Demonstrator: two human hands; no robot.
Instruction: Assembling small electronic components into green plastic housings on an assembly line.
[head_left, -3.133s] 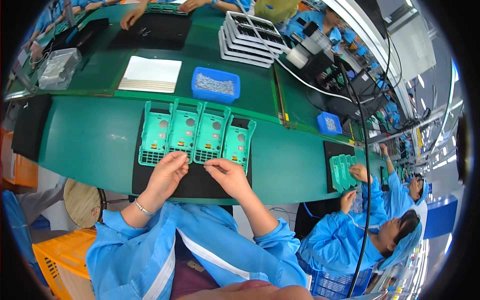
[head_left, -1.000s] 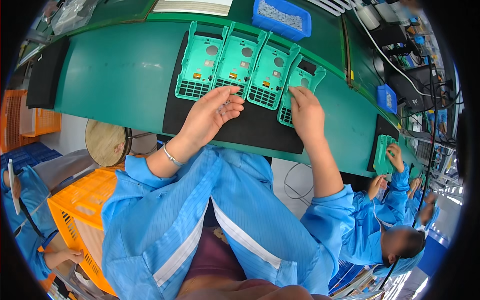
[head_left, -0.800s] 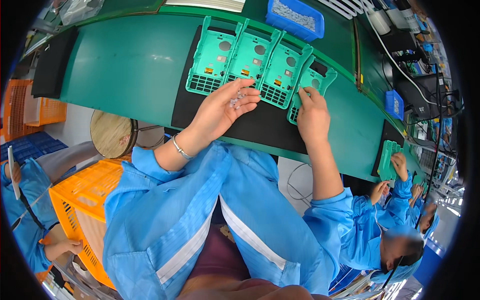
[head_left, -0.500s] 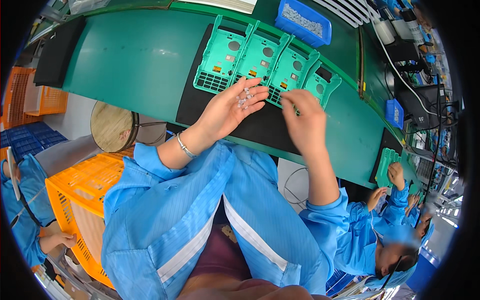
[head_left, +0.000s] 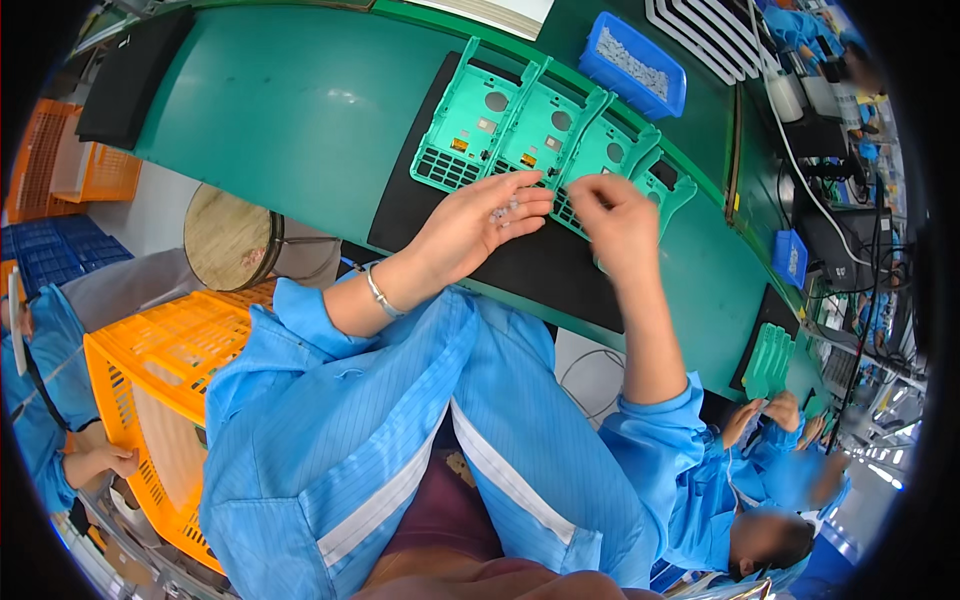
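Note:
My left hand (head_left: pixel 462 228) is palm up, fingers extended and slightly cupped, with several small whitish pieces (head_left: pixel 505 212) lying on it. Just right of its fingertips, my right hand (head_left: pixel 622 232) is closed in a pinch over the near part of the green plastic housings. Whatever sits between those fingertips is too small or hidden to make out. Several green housings (head_left: pixel 478 112) stand side by side on a black mat (head_left: pixel 405 210). They have round holes and grids of slots at the near end. My right hand hides part of the right-hand ones.
Behind the housings stands a blue bin (head_left: pixel 596 78) full of small whitish pieces. A smaller blue bin (head_left: pixel 782 262) is at the right. An orange crate (head_left: pixel 150 345) and a round stool (head_left: pixel 225 240) are at my left. Co-workers sit on both sides; another green housing (head_left: pixel 768 358) lies at right.
The view has shifted slightly, so the bench appears farther right. My left fingers have tilted and curled a little more around the pieces. My right fingers have drawn closer together beside them.

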